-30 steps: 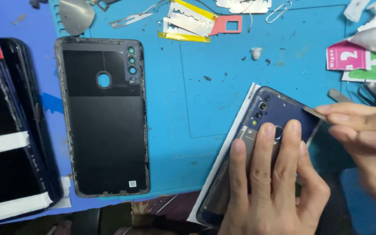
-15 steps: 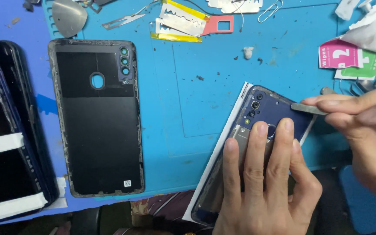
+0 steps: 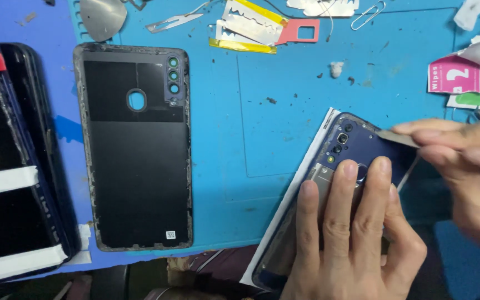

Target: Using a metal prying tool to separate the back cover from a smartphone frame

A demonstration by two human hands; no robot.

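Observation:
My left hand [image 3: 351, 239] lies flat on a dark blue phone body [image 3: 344, 145] at the lower right and presses it down onto a white card [image 3: 284, 205]. My right hand [image 3: 468, 166] comes in from the right edge and pinches a thin metal pry blade [image 3: 396, 138], whose tip rests on the phone's upper edge. A removed black back cover [image 3: 134, 150] with camera holes lies inner side up on the blue mat [image 3: 284, 100], left of centre, apart from both hands.
Two dark phones with white tape strips [image 3: 6, 166] lie at the left edge. Along the far side sit a metal pick [image 3: 102, 16], tweezers [image 3: 173, 21], razor blades [image 3: 251, 25], a pink card frame [image 3: 302, 30] and a paper clip [image 3: 366, 16]. Wipe packets [image 3: 462, 80] lie at the upper right.
The view has shifted a little. My right hand and the blade have stayed at the phone's top edge, with the fingers slightly lower. My left hand still presses the phone.

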